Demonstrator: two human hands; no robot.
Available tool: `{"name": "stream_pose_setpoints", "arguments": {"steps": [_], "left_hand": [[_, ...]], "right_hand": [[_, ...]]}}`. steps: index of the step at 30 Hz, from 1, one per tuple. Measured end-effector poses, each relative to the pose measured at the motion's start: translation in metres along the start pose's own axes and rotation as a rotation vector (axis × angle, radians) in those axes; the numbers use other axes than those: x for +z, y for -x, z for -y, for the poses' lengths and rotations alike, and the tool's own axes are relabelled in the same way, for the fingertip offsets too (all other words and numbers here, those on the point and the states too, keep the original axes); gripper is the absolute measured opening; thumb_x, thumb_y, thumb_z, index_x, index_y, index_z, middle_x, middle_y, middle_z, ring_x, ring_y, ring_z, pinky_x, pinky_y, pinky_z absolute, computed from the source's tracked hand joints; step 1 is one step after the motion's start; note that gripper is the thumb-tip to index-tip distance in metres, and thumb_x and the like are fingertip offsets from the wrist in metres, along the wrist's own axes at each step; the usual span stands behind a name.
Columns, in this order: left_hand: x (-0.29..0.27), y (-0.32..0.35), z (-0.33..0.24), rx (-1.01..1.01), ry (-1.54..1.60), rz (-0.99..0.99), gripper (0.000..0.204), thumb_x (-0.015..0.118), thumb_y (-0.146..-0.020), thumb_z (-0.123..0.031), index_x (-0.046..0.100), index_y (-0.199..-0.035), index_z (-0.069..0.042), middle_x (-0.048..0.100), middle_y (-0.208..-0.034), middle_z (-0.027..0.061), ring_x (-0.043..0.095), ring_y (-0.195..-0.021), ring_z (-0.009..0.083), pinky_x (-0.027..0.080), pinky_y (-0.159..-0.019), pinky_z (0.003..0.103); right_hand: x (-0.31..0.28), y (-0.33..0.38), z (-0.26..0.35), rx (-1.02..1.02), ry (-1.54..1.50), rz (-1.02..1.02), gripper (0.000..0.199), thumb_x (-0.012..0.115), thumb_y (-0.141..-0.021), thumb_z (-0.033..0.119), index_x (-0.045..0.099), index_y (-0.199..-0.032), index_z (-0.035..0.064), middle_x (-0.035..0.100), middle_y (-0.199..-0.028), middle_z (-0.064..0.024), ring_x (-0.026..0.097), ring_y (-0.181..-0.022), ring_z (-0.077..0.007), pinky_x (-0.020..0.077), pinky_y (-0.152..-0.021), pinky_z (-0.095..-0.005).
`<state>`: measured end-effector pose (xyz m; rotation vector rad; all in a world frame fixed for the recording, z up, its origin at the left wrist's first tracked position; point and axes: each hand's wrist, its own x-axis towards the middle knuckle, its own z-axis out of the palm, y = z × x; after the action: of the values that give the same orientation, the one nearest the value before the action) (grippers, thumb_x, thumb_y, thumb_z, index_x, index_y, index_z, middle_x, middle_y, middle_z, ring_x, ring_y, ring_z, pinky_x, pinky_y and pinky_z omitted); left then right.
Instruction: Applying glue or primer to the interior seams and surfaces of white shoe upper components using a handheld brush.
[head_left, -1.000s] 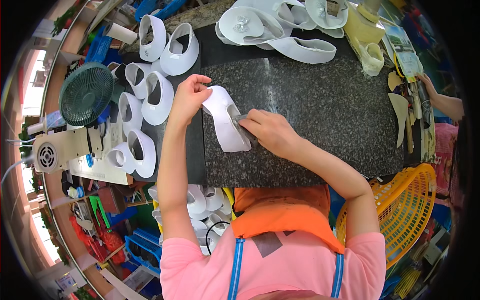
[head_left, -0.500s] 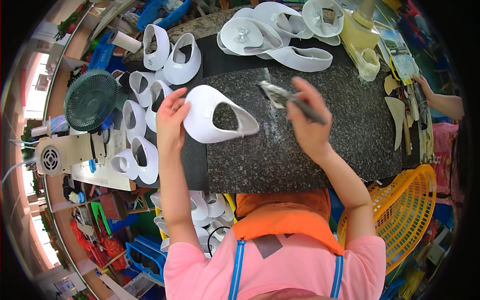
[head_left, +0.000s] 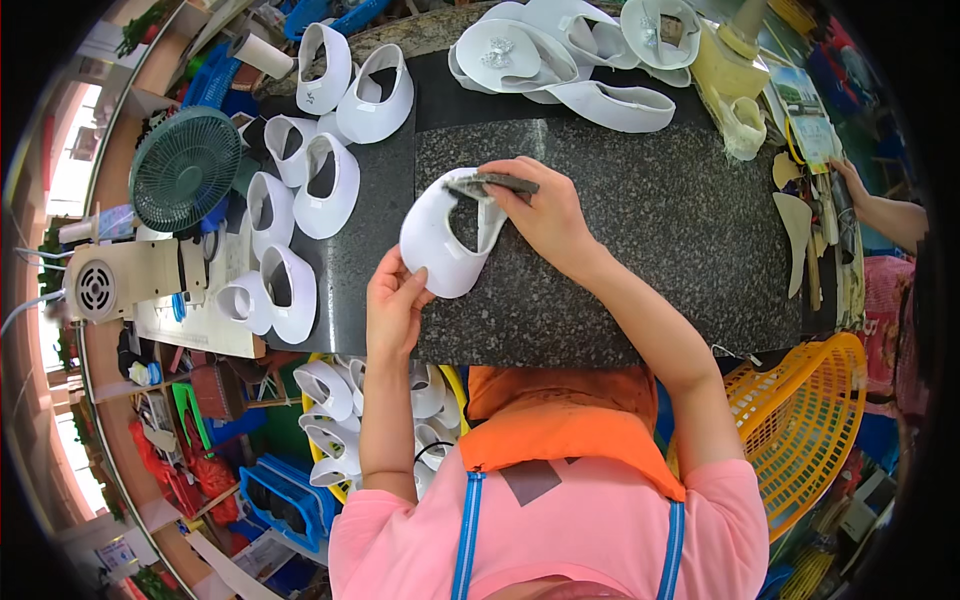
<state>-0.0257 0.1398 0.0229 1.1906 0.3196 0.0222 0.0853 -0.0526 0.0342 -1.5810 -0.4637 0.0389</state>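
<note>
My left hand (head_left: 397, 298) is closed on the lower edge of a white shoe upper (head_left: 438, 258), thumb on top of it. The upper is held tilted over the dark speckled stone slab (head_left: 650, 270), its opening facing right. In my right hand (head_left: 548, 212) is a dark-handled brush (head_left: 512, 183), pinched between thumb and fingers. Its whitish, caked bristles touch the upper's top edge beside the opening. More white shoe uppers (head_left: 375, 110) stand in a group to the left of the slab.
White uppers with shiny ornaments (head_left: 510, 60) lie at the far edge, beside a crusted pale yellow pot (head_left: 742, 130). A green fan (head_left: 186, 170) stands left. Below are a yellow basket (head_left: 815, 430) and more uppers (head_left: 325, 390). Another person's hand (head_left: 850, 180) is at right.
My right hand has brought the brush left onto the upper. My left hand has shifted lower and right, and the upper is turned more upright.
</note>
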Motion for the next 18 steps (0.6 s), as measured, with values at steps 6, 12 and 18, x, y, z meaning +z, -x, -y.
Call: {"name": "stream_pose_setpoints", "arguments": {"steps": [6, 12, 18], "left_hand": [[-0.006, -0.008, -0.004, 0.012, 0.185, -0.073, 0.039, 0.051, -0.082, 0.004, 0.045, -0.121, 0.002, 0.056, -0.111, 0.0102, 0.058, -0.101, 0.0203, 0.05, -0.087, 0.036], [-0.01, -0.006, -0.012, 0.121, 0.033, -0.138, 0.044, 0.057, -0.077, 0.004, 0.044, -0.119, -0.004, 0.055, -0.102, 0.0079, 0.056, -0.086, 0.0175, 0.049, -0.07, 0.03], [-0.025, -0.005, -0.066, 0.319, -0.398, -0.234, 0.019, 0.056, -0.085, -0.01, 0.057, -0.099, 0.003, 0.058, -0.094, 0.0107, 0.053, -0.085, 0.0197, 0.042, -0.077, 0.031]], "right_hand": [[0.007, 0.036, 0.02, 0.018, -0.09, 0.105, 0.028, 0.063, -0.077, -0.001, 0.06, -0.104, 0.0041, 0.063, -0.089, -0.0103, 0.063, -0.076, -0.0196, 0.0497, -0.065, -0.0278], [-0.076, 0.056, 0.022, 0.014, 0.083, -0.081, 0.019, 0.06, -0.08, 0.011, 0.058, -0.097, 0.0038, 0.063, -0.084, -0.0121, 0.059, -0.069, -0.0175, 0.0465, -0.06, -0.0302], [-0.242, 0.112, 0.074, 0.284, -0.172, -0.616, 0.025, 0.058, -0.066, 0.017, 0.06, -0.087, 0.0015, 0.062, -0.077, -0.0029, 0.056, -0.072, -0.0132, 0.0461, -0.055, -0.0307]]}}
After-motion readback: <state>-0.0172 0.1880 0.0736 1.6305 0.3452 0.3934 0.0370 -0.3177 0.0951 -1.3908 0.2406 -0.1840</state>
